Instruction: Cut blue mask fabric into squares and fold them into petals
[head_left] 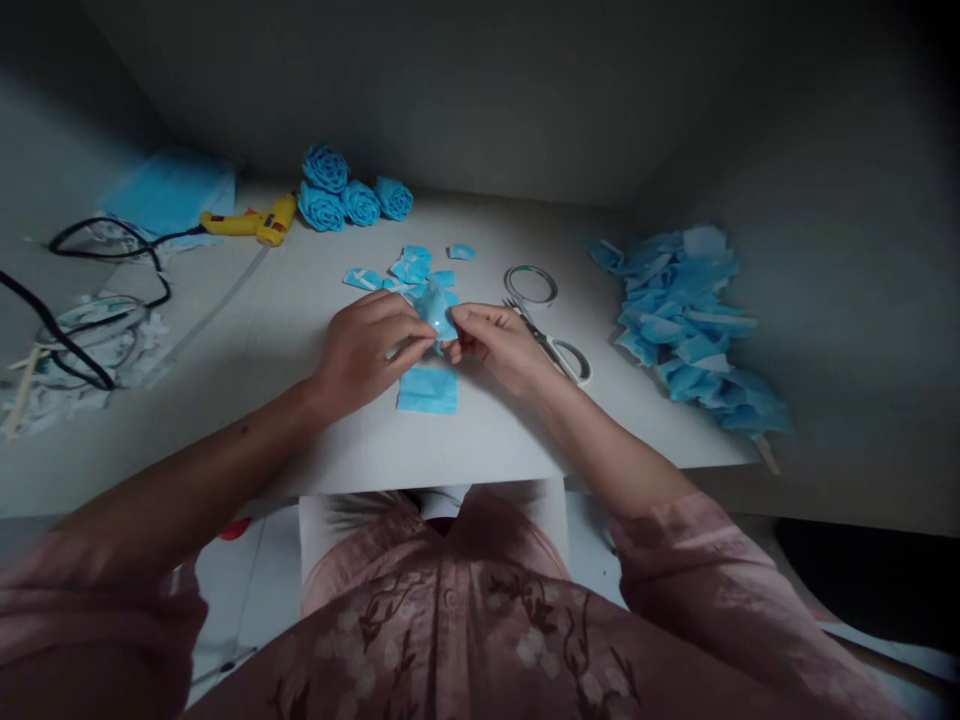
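Between my two hands, above the middle of the table, is a small blue fabric piece [436, 312], bent up into a peak. My left hand [369, 345] pinches its left side near the lower edge. From the right, my right hand [499, 342] grips the opposite edge between thumb and fingers. Below them a flat blue rectangle [427, 391] lies on the table. Just behind my hands are several small blue cut pieces [411, 264]. Scissors [559, 358] with white handles lie beside my right hand, partly behind it, close to a coil of wire [531, 284].
Several rolled blue fabric roses [361, 203] sit at the back. Left of them are a yellow glue gun [277, 220] with a black cord and a blue sheet [176, 190]. White scraps [112, 350] lie at far left. A heap of blue fabric [682, 320] covers the right side.
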